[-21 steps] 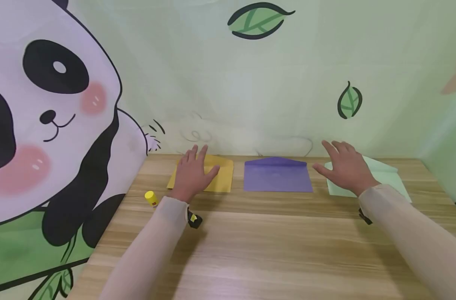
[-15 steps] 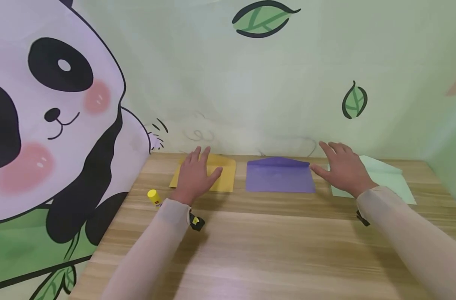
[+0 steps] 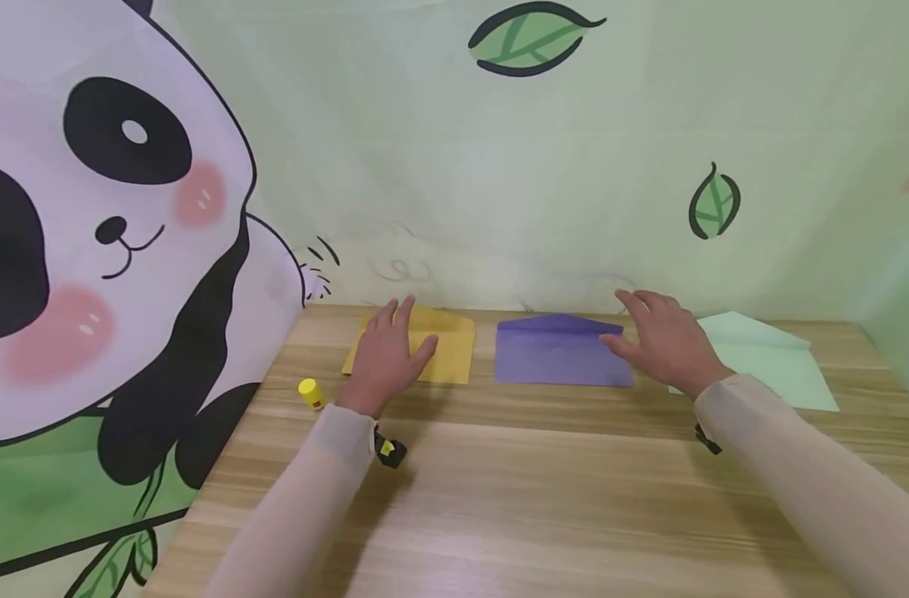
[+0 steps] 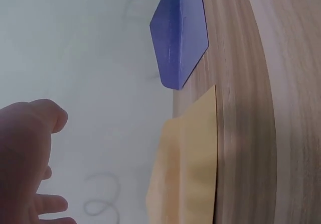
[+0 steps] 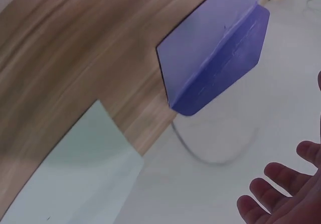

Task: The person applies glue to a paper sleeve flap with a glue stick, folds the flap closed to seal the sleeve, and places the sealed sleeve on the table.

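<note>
Three envelopes with raised flaps lie in a row along the table's back. The left hand (image 3: 385,357) hovers over the yellow envelope (image 3: 452,349), covering part of it, fingers spread and holding nothing. Between the purple envelope (image 3: 554,359) and the mint-green envelope (image 3: 775,370) is the right hand (image 3: 667,339), also empty with fingers extended. Its thumb overlaps the purple envelope's right edge in the head view. In the right wrist view, the fingers (image 5: 281,184) appear apart from the purple envelope (image 5: 215,53). The left wrist view shows the left thumb (image 4: 47,114) clear of the yellow envelope (image 4: 193,163).
A small yellow cylinder (image 3: 311,394), resembling a glue stick, stands left of the left wrist. Behind the wooden table (image 3: 529,498) hangs a pale green cloth backdrop (image 3: 424,149) with a printed panda (image 3: 125,224) and leaves. Black cameras sit on both wrists.
The right hand has moved left, from over the mint-green envelope towards the purple one, uncovering more of the green flap. The left hand stays nearly in place. The head view has shifted slightly.
</note>
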The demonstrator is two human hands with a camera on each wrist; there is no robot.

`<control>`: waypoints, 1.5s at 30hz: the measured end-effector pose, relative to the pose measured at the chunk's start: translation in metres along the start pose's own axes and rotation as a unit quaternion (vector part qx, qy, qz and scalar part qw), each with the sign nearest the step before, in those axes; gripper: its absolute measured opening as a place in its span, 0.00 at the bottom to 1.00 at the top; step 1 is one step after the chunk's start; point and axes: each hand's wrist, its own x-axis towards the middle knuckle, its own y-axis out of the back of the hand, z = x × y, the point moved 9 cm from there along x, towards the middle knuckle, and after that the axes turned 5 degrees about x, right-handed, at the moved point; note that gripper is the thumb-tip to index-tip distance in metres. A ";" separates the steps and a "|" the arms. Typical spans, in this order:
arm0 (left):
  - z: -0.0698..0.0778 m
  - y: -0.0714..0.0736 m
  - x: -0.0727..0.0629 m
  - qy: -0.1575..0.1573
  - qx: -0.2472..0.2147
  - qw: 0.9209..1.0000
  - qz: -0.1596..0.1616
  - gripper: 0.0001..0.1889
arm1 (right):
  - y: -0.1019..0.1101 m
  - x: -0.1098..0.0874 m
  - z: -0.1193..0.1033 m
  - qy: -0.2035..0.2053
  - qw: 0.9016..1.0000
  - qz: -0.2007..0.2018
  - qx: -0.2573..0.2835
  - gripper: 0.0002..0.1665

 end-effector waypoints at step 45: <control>-0.071 0.065 -0.083 -0.025 0.083 0.989 0.119 0.26 | -0.017 -0.033 -0.081 0.124 0.992 0.016 0.035 0.42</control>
